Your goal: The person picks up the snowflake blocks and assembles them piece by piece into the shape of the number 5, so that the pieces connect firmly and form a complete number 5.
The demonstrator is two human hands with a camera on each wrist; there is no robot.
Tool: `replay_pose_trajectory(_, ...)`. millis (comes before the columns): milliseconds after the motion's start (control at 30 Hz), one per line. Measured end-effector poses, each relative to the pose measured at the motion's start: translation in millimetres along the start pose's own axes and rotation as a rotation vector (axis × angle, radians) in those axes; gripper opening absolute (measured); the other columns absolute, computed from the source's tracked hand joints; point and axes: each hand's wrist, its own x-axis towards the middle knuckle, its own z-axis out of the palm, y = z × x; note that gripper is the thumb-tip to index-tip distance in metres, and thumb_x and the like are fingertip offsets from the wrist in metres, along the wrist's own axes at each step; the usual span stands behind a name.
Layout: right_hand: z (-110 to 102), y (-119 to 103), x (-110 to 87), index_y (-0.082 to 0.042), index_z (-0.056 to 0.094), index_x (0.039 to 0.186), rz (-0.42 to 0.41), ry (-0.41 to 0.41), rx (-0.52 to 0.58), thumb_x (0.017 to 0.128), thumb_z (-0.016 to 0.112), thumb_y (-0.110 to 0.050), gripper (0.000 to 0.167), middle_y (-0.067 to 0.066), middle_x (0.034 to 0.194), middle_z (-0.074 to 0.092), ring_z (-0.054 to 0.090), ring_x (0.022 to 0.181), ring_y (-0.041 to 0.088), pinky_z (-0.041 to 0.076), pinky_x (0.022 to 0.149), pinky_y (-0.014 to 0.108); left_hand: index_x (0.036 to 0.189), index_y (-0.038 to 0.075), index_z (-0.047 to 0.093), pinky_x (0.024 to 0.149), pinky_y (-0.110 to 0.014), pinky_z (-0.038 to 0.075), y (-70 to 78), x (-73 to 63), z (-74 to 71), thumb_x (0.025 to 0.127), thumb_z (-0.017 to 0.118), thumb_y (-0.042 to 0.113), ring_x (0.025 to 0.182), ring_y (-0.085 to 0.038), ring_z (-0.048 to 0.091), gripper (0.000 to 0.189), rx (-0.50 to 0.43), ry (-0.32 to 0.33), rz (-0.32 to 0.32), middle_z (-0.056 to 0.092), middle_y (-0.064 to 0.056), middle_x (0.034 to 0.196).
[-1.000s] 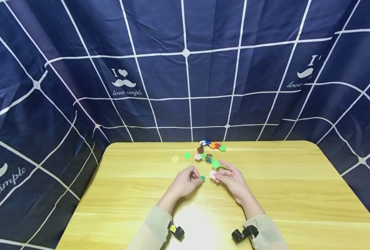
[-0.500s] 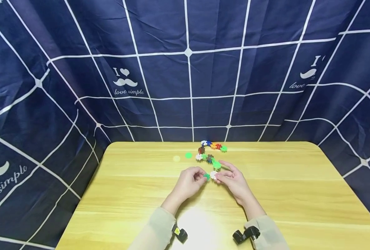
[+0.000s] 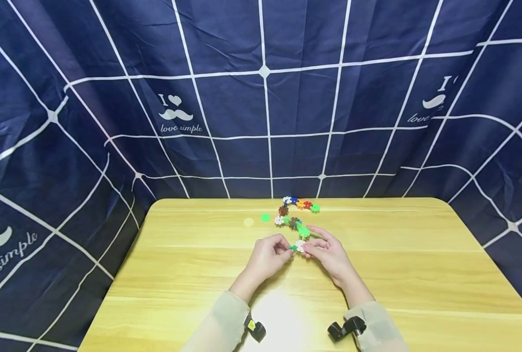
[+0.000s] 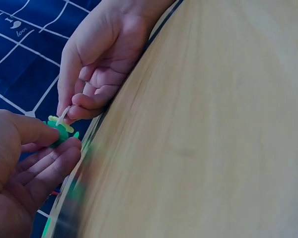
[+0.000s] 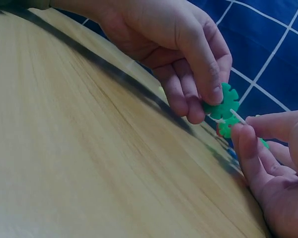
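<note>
Between thumb and fingers, my left hand (image 3: 267,256) pinches a dark green snowflake disc (image 5: 222,102) with a notched rim. My right hand (image 3: 329,254) pinches a white snowflake disc (image 3: 301,246), seen edge-on in the right wrist view. The two discs meet edge to edge, at an angle to each other; whether their slots are interlocked I cannot tell. From the white disc a winding chain of joined discs runs away across the table, through a bright green disc (image 3: 304,231), a brown disc (image 3: 294,223) and a red disc (image 3: 307,205), to a green end disc (image 3: 315,208).
Left of the chain, a loose green disc (image 3: 265,217) and a pale yellow disc (image 3: 248,222) lie flat on the wooden table (image 3: 177,274). A dark blue curtain (image 3: 225,107) with white lines hangs behind the table and along both sides.
My left hand has moved right, bringing the dark green disc from a gap away up against the white disc. The right hand has stayed nearly in place, still pinching the white disc.
</note>
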Motion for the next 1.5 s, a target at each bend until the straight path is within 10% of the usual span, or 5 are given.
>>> replay_pose_trajectory(1167, -2, -3, 0.2, 0.005, 0.041, 0.162, 0.012, -0.048, -0.063, 0.100, 0.072, 0.009, 0.069, 0.008, 0.094, 0.074, 0.075, 0.083, 0.015, 0.066, 0.083, 0.028, 0.080, 0.008, 0.068, 0.059, -0.020, 0.059, 2.1, -3.2, 8.8, 0.095, 0.079, -0.006, 0.065, -0.012, 0.075, 0.023, -0.090, -0.081, -0.017, 0.078, -0.005, 0.075)
replay_pose_trajectory(1500, -11, -2, -0.3, 0.003, 0.037, 0.165, -0.038, -0.129, -0.137, 0.102, 0.069, 0.009, 0.072, 0.013, 0.106, 0.070, 0.073, 0.087, 0.015, 0.065, 0.082, 0.028, 0.102, 0.013, 0.074, 0.081, -0.028, 0.062, -5.1, 6.8, -27.4, 0.095, 0.084, 0.020, 0.083, -0.009, 0.069, 0.014, 0.044, -0.096, -0.051, 0.073, 0.007, 0.091)
